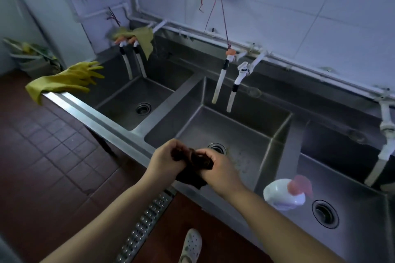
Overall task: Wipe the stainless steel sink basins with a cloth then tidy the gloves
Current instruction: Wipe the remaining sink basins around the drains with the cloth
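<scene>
Grip: both closed on the cloth [193,168]. My left hand [165,159] and right hand [215,167] each clamp one end of the dark, bunched cloth, fingers curled round it, knuckles up. The cloth is balled between the two hands, with a lower fold hanging beneath them. Held in the air above the front edge of the middle basin [241,130], not touching the steel.

Middle basin: drain [218,148] partly hidden behind my right hand. Specks on the floor of the basin right of the drain.

Left basin [136,96]: drain visible at its centre, floor bare.

Right basin [352,179]: a white spray bottle [284,193] with a pink trigger lies on its side near the front left corner, beside that basin's drain.

Gloves [68,80]: yellow, lying on the far left corner of the sink unit, cuffs draped over the outer edge, fingers pointing toward the left basin. Well apart from both hands.

A yellow-green rag [143,40] hangs over the taps behind the left basin. White taps [233,74] with hoses hang into the back of the middle basin.

Floor: red tiles; a metal drain grate [145,224] runs along the front of the sink.
</scene>
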Available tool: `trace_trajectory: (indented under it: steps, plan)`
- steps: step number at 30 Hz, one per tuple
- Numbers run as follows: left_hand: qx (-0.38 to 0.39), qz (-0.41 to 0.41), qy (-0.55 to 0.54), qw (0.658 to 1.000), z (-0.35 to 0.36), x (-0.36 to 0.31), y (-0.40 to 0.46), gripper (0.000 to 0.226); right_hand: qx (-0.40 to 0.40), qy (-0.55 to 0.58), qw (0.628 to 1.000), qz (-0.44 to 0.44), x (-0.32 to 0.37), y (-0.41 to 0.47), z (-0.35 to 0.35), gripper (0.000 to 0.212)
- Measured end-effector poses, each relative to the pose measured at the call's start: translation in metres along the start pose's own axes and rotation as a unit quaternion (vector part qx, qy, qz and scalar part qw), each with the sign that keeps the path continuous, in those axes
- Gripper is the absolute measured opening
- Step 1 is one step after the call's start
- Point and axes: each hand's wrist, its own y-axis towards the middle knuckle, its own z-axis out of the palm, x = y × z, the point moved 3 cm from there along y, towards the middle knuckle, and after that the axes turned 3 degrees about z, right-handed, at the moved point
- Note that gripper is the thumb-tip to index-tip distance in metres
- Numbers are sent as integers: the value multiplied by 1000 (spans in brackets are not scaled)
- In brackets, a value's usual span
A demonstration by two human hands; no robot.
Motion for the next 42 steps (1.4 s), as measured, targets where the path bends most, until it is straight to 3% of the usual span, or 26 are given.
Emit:
trace_trajectory:
  steps: [5,9,12,18,24,29,32,36,40,42]
  plan:
    - [14,-9,11,1000,-1,9,70,36,-11,-37,999,5,-5,77,-6,17]
    - [11,-12,65,998,-1,32,120,52,-34,-58,997,34,-17,128,-10,20]
    - [31,-39,98,994,6,54,150,50,-29,-82,995,58,-33,157,-9,16]
    - [185,-61,203,960,36,112,206,26,-6,-177,974,144,-92,198,10,1]
    - [342,-88,250,902,69,186,235,23,30,-192,950,246,-154,215,52,11]
    - [385,-87,264,880,85,223,259,29,40,-205,927,311,-186,240,75,25]
    - [401,-30,290,869,85,221,286,33,-9,-201,923,327,-196,257,75,37]
    - [396,134,364,832,69,192,331,37,-84,-156,914,366,-208,270,67,40]
    - [331,328,412,783,53,156,384,29,16,-188,899,395,-227,272,84,36]
    - [286,378,446,759,53,150,414,28,47,-172,899,399,-237,272,102,38]
